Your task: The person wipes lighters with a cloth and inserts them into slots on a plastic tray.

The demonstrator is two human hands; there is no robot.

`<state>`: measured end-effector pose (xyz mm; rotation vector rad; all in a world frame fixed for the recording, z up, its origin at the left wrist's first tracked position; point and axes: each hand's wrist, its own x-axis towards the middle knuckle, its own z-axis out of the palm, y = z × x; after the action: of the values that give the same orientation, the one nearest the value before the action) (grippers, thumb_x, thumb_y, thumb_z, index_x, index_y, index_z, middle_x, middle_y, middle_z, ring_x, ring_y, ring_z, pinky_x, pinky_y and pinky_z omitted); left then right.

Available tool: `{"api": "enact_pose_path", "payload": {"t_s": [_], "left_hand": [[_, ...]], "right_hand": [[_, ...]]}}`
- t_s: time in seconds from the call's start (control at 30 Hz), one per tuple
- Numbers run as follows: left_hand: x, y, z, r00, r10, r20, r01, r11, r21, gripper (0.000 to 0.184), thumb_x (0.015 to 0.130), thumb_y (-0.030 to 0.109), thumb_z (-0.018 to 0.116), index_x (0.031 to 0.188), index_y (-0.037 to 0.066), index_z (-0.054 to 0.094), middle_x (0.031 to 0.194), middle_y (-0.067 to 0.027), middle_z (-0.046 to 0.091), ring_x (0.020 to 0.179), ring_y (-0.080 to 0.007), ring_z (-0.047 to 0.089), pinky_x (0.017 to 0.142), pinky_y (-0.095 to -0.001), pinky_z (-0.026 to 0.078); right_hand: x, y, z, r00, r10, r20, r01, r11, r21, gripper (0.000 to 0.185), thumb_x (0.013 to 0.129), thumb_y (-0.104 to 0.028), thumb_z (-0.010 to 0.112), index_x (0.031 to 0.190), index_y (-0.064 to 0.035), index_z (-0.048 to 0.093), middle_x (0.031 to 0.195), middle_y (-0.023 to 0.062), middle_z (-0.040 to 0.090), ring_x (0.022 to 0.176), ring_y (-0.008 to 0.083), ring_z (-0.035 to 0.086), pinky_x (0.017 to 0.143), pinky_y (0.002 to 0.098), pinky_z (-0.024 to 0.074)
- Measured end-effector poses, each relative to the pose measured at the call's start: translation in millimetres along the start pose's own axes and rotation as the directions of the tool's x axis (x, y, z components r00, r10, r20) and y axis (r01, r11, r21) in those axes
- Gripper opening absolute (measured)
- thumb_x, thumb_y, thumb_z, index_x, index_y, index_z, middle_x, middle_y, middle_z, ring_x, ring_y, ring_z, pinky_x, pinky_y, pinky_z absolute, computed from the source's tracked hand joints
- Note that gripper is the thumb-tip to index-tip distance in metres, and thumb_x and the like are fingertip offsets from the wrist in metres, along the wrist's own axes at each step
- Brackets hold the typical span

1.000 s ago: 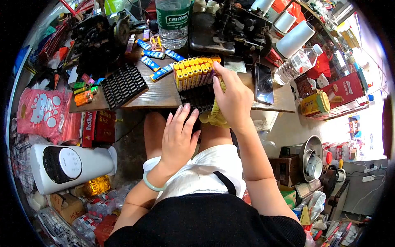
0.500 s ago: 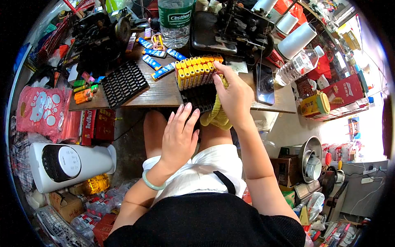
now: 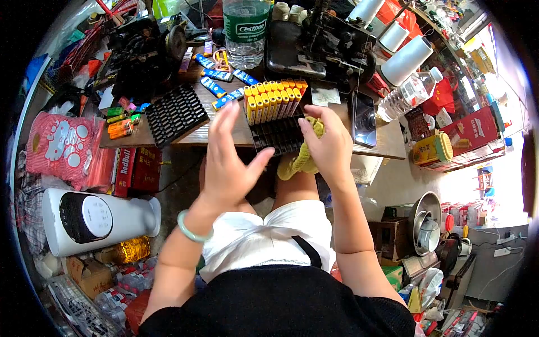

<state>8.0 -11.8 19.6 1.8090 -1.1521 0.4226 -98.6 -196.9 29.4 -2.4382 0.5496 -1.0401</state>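
Rows of yellow-topped sticks stand upright in a black slotted tray at the table's front edge. My left hand is raised left of this tray, fingers apart and empty. Beside the tray's right edge is my right hand, its thumb and fingers curled by a yellow knitted cloth; whether it grips the cloth is unclear. A second black slotted tray lies to the left. Blue packets are scattered behind the trays.
A large water bottle and a dark sewing machine stand at the back. A phone, a clear bottle and white thread cones are on the right. Colourful lighters lie at the left.
My left hand has lifted up and to the left, its thumb spreading. My right hand has come down from the yellow-topped sticks to the yellow cloth beside the tray.
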Motion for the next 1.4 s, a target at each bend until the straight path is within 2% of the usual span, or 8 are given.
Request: {"api": "enact_pose_path", "payload": {"t_s": [0.17, 0.27, 0.3, 0.67, 0.83, 0.97, 1.07, 1.4], "left_hand": [[68.0, -39.4, 21.4, 0.940, -0.220, 0.262, 0.279, 0.936, -0.214, 0.113, 0.068, 0.039, 0.092, 0.149, -0.007, 0.028, 0.145, -0.0274, 0.045, 0.137, -0.0390, 0.044, 0.114, -0.0419, 0.037], [82.2, -52.8, 30.8, 0.843, -0.201, 0.499, 0.406, 0.846, -0.345, 0.076, 0.073, 0.031, 0.090, 0.129, -0.004, 0.052, 0.122, -0.0210, 0.063, 0.115, -0.0265, 0.062, 0.099, -0.0359, 0.049], [83.2, -52.5, 33.0, 0.866, -0.147, 0.477, 0.350, 0.860, -0.370, 0.059, 0.080, 0.012, 0.086, 0.126, -0.002, 0.051, 0.110, -0.0051, 0.065, 0.098, -0.0090, 0.062, 0.084, -0.0259, 0.054], [75.8, -37.9, 27.6, 0.885, -0.149, 0.441, 0.299, 0.909, -0.292, 0.065, 0.078, 0.016, 0.087, 0.130, 0.000, 0.053, 0.117, -0.0117, 0.064, 0.107, -0.0162, 0.063, 0.093, -0.0303, 0.052], [78.1, -57.8, 22.7, 0.963, -0.124, 0.241, 0.234, 0.828, -0.509, 0.057, 0.100, 0.037, 0.062, 0.138, -0.002, 0.045, 0.135, -0.0183, 0.057, 0.121, -0.0289, 0.059, 0.101, -0.0410, 0.048], [102.6, -90.8, -4.3, 0.968, -0.206, 0.141, 0.183, 0.970, 0.161, 0.031, 0.101, 0.023, 0.057, 0.119, -0.002, 0.059, 0.114, -0.0221, 0.067, 0.105, -0.0350, 0.066, 0.090, -0.0437, 0.053], [120.3, -125.3, -7.8, 0.916, -0.327, 0.234, 0.079, 0.717, 0.693, 0.022, 0.099, 0.019, 0.053, 0.103, -0.001, 0.061, 0.104, -0.0227, 0.069, 0.101, -0.0398, 0.066, 0.085, -0.0499, 0.054], [145.0, -157.7, 13.6, 0.759, -0.607, 0.237, 0.143, 0.510, 0.848, 0.030, 0.094, 0.014, 0.050, 0.117, 0.000, 0.064, 0.120, -0.0194, 0.068, 0.105, -0.0334, 0.070, 0.084, -0.0453, 0.058]], "right_hand": [[-11.9, -4.0, -3.8, 0.994, -0.036, 0.104, 0.038, 0.999, -0.016, 0.022, 0.088, -0.022, 0.074, 0.104, -0.0087, 0.068, 0.100, 0.0088, 0.069, 0.086, 0.0290, 0.068, 0.072, 0.0358, 0.0540], [-21.8, -7.4, -7.4, 0.987, -0.036, 0.159, 0.044, 0.998, -0.045, 0.024, 0.086, -0.029, 0.075, 0.100, -0.0089, 0.071, 0.098, 0.0063, 0.068, 0.078, 0.0284, 0.068, 0.067, 0.0368, 0.0541], [-24.8, -9.2, -9.8, 0.979, -0.050, 0.196, 0.067, 0.994, -0.081, 0.026, 0.086, -0.032, 0.076, 0.099, -0.0093, 0.071, 0.098, 0.0051, 0.067, 0.074, 0.0278, 0.068, 0.065, 0.0369, 0.0540], [-35.7, -7.6, -17.9, 0.961, -0.113, 0.252, 0.148, 0.982, -0.121, 0.033, 0.080, -0.038, 0.079, 0.097, -0.0109, 0.072, 0.100, 0.0029, 0.066, 0.068, 0.0253, 0.068, 0.059, 0.0348, 0.0536], [-35.9, -7.2, -18.7, 0.966, -0.111, 0.234, 0.143, 0.982, -0.123, 0.031, 0.080, -0.037, 0.080, 0.096, -0.0112, 0.072, 0.099, 0.0026, 0.066, 0.066, 0.0251, 0.067, 0.059, 0.0340, 0.0531], [-35.9, -4.4, -16.8, 0.970, -0.160, 0.181, 0.179, 0.979, -0.095, 0.029, 0.082, -0.035, 0.079, 0.096, -0.0109, 0.072, 0.098, 0.0023, 0.066, 0.066, 0.0247, 0.067, 0.058, 0.0341, 0.0531], [-36.2, -4.5, -15.3, 0.972, -0.136, 0.191, 0.156, 0.983, -0.099, 0.027, 0.083, -0.033, 0.078, 0.096, -0.0103, 0.072, 0.097, 0.0022, 0.066, 0.066, 0.0247, 0.067, 0.058, 0.0341, 0.0532], [-34.5, -7.1, -12.9, 0.979, -0.112, 0.171, 0.132, 0.985, -0.114, 0.022, 0.085, -0.028, 0.078, 0.097, -0.0098, 0.072, 0.097, 0.0029, 0.067, 0.066, 0.0242, 0.067, 0.059, 0.0333, 0.0525]]}}
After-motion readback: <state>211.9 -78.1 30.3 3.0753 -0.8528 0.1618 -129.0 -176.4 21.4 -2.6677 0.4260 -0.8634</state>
